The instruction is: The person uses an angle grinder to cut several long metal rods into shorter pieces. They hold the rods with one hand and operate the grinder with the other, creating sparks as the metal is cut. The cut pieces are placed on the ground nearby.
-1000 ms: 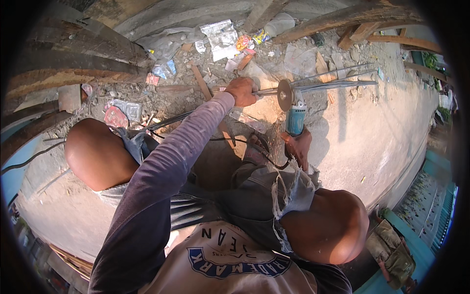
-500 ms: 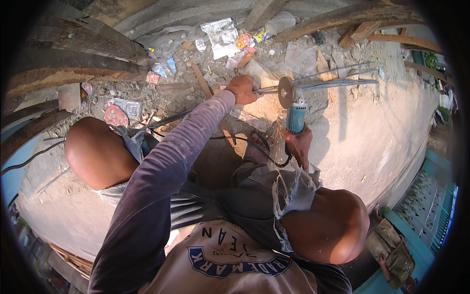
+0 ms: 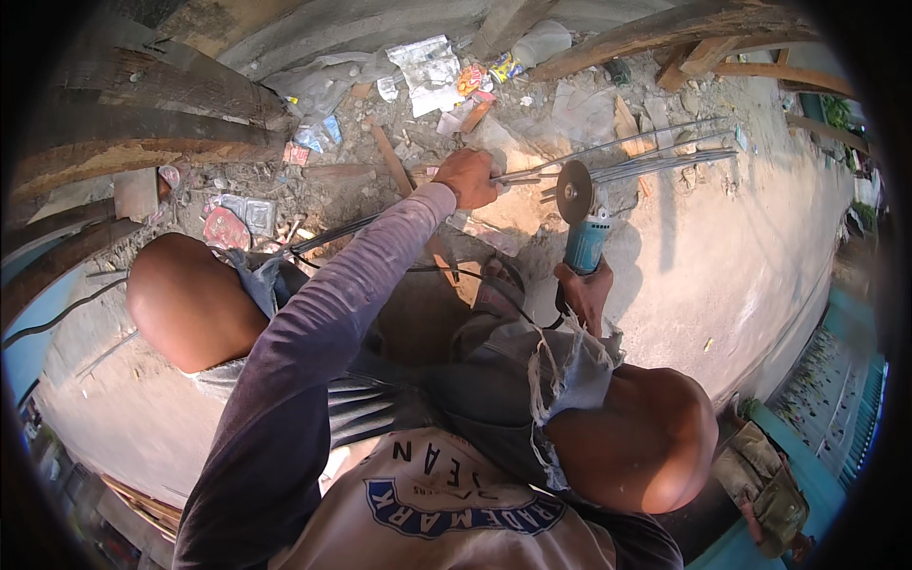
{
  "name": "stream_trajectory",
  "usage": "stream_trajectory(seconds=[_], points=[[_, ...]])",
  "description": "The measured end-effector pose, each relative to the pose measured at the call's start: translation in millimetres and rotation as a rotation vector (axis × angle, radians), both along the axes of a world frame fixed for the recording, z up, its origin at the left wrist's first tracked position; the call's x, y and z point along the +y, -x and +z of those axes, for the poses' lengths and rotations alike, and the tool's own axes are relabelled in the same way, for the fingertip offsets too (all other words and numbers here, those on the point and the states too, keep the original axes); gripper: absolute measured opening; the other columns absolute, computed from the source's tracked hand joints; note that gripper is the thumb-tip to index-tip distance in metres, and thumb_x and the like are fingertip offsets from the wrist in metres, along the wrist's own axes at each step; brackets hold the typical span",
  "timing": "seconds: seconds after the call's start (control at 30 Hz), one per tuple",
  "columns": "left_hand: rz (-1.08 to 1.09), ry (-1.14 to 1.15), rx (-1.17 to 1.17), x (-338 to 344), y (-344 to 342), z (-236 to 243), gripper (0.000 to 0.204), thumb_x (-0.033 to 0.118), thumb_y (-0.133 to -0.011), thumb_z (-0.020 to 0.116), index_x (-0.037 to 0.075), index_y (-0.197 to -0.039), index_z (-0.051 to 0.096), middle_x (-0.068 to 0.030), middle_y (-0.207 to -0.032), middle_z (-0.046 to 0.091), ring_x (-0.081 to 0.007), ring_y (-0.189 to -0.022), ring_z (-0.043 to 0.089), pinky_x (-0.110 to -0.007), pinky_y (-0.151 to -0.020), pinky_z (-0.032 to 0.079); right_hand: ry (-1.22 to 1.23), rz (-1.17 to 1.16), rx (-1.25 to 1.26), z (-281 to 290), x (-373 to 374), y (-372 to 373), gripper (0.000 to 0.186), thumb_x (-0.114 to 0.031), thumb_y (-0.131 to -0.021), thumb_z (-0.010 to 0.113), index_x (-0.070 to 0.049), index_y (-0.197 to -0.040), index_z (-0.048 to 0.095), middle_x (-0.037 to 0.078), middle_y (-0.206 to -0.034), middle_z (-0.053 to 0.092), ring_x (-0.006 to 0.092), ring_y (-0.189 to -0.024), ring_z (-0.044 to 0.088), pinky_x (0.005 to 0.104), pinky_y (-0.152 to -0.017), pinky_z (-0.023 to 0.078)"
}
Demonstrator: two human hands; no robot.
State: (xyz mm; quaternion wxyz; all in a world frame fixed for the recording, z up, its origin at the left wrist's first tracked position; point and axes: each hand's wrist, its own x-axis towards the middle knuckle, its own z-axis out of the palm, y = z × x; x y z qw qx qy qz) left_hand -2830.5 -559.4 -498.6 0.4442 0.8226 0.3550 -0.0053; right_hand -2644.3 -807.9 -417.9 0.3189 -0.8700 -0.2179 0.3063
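1. Clenched around a bundle of thin steel rods (image 3: pixel 608 157), the left hand (image 3: pixel 467 177) pins their near ends down; the long purple sleeve (image 3: pixel 323 323) runs up to it from the lower edge
2. Gripping the rear of a teal angle grinder (image 3: pixel 586 242), the right hand (image 3: pixel 584 290) holds the tool with its body pointing away from the person
3. The grinder's round disc (image 3: pixel 574 191) stands on edge just right of the left fist, touching or all but touching the rods; which of the two cannot be told
4. The rods stretch from the fist away to the right, over a pale concrete slab (image 3: pixel 750 256)
5. Against the picture half a second back, almost nothing differs: both hands sit in the same places, the disc meets the rods at the same spot, and the rods lie as they did
6. Counting: one grinder, one disc, two hands at work. The rods number at least three at their far ends, where they fan apart; closer to the fist they merge and cannot be counted
7. Two bare knees frame the work, the left knee (image 3: pixel 185 299) and the right knee (image 3: pixel 636 437), with frayed grey shorts (image 3: pixel 513 370) between them
8. Beyond the rods lies rubble with scraps of wrapper (image 3: pixel 427 71), a clear plastic bottle (image 3: pixel 537 43) and weathered timber planks (image 3: pixel 142 114)
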Motion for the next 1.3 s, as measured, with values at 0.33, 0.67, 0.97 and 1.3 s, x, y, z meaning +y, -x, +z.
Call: stream_trajectory(seconds=[0.33, 0.67, 0.97, 1.3], points=[[0.174, -0.281, 0.001, -57, 5, 28, 0.020, 0.021, -0.095, 0.079, 0.013, -0.112, 0.086, -0.0123, -0.112, 0.081, -0.0353, -0.109, 0.076, -0.049, -0.091, 0.060, -0.075, -0.346, 0.120, 29, -49, -9, 0.026, -0.009, -0.074, 0.081, 0.001, -0.093, 0.067, 0.007, -0.075, 0.069, 0.0180, -0.063, 0.066, 0.0344, -0.063, 0.053], [0.305, -0.454, -0.271, -70, -10, 20, 0.018, 0.004, -0.080, 0.080, 0.011, -0.096, 0.084, -0.0042, -0.103, 0.073, -0.0318, -0.097, 0.073, -0.047, -0.081, 0.059, -0.057, -0.547, 0.201, 35, -67, -15, 0.030, -0.007, -0.075, 0.083, 0.002, -0.097, 0.064, 0.011, -0.075, 0.069, 0.0215, -0.060, 0.068, 0.0356, -0.060, 0.056], [0.269, -0.494, -0.173, -75, -25, 26, 0.013, 0.012, -0.086, 0.081, 0.015, -0.097, 0.084, -0.0085, -0.096, 0.071, -0.0371, -0.098, 0.072, -0.053, -0.082, 0.056, -0.152, -0.601, 0.143, 28, -74, -18, 0.033, -0.010, -0.072, 0.084, 0.002, -0.096, 0.065, 0.013, -0.076, 0.069, 0.0271, -0.059, 0.068, 0.0420, -0.059, 0.057], [0.248, -0.403, -0.113, -62, -1, 23, 0.041, 0.024, -0.088, 0.086, 0.010, -0.125, 0.076, -0.0130, -0.114, 0.070, -0.0381, -0.112, 0.068, -0.051, -0.100, 0.053, -0.129, -0.597, 0.129, 26, -72, -24, 0.034, -0.012, -0.069, 0.083, 0.003, -0.095, 0.067, 0.013, -0.075, 0.071, 0.0278, -0.059, 0.070, 0.0415, -0.062, 0.059]])
